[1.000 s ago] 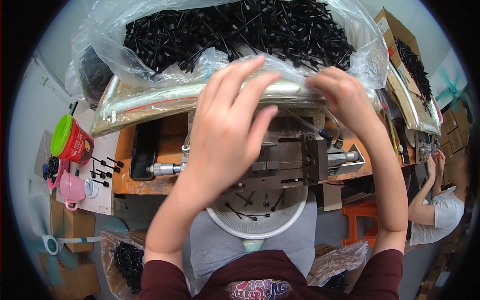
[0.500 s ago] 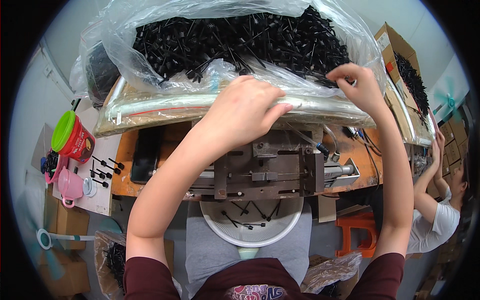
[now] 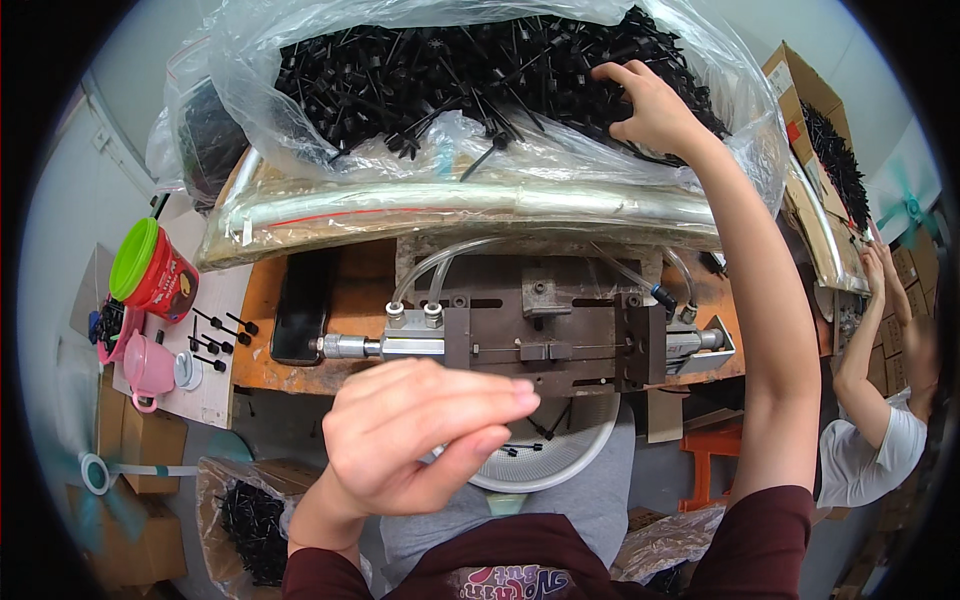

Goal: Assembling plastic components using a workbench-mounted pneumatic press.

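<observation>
My right hand point(image 3: 655, 108) reaches into the far right part of a large heap of black plastic pieces with thin stems point(image 3: 420, 85). Its thumb and fingers are apart, and I see nothing held between them. Nearer to me, my left hand point(image 3: 410, 435) hovers above the white perforated basket point(image 3: 597, 440) on my lap, before the dark metal fixture point(image 3: 490, 335). The left fingers are stretched and loosely bent, the thumb a little apart, with nothing visible in them. Several black stemmed pieces point(image 3: 540, 430) lie in the basket, which the left hand partly hides.
Clear plastic sheeting point(image 3: 240, 120) lines the heap's box. Air hoses point(image 3: 430, 265) and cylinders point(image 3: 347, 346) flank the fixture. A phone point(image 3: 300, 310), red bucket point(image 3: 160, 275), pink cup point(image 3: 150, 370) and loose pieces point(image 3: 215, 345) are at left. A co-worker point(image 3: 880, 430) sits at right.
My left hand has dropped from the box's front edge toward the basket. My right hand has moved farther in and left over the heap, its fingers spreading apart.
</observation>
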Tool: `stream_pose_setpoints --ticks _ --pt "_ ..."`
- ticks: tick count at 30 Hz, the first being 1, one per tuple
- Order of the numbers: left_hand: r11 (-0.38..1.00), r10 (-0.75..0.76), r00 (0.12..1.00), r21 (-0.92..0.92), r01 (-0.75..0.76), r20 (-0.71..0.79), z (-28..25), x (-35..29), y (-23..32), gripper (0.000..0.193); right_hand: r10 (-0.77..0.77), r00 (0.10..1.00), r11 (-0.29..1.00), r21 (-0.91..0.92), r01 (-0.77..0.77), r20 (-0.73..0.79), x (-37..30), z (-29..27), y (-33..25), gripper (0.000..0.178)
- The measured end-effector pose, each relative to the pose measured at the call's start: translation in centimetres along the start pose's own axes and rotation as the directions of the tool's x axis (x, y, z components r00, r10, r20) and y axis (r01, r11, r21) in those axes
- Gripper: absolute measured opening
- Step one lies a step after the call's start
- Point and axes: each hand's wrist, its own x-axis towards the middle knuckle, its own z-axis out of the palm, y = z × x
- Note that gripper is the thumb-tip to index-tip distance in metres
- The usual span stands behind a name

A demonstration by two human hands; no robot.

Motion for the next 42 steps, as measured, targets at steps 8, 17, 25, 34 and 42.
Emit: stream_pose_setpoints --ticks 8,17,25,34,42 --pt "0.925 -0.163 0.948 -0.376 0.051 -0.273 -0.5 -0.4 2.1 0.033 -0.055 0.998 0.998 -0.018 0.055 0.012 -1.8 -1.2 -2.4 0.040" --pt "0.981 -0.132 0.974 -0.163 0.103 -0.184 0.8 -1.3 1.5 0.026 -0.182 0.982 0.977 0.122 0.175 0.051 -2.5 -3.7 -6.1 0.024" --pt "0.977 -0.163 0.985 -0.150 0.152 -0.063 2.0 -2.8 0.4 0.027 -0.327 0.942 0.939 0.137 0.315 0.073 -3.0 -3.3 -6.3 0.025" --pt "0.959 0.034 0.973 0.283 0.033 -0.230 2.9 -1.5 -0.7 0.046 0.076 0.989 0.575 0.805 -0.146 0.125 -9.5 -5.5 -10.9 0.030" --pt "0.979 0.036 0.973 0.203 0.011 -0.228 4.9 -1.3 -2.3 0.034 -0.166 0.920 0.547 0.809 -0.214 0.355 -16.1 -4.2 -16.3 0.031"
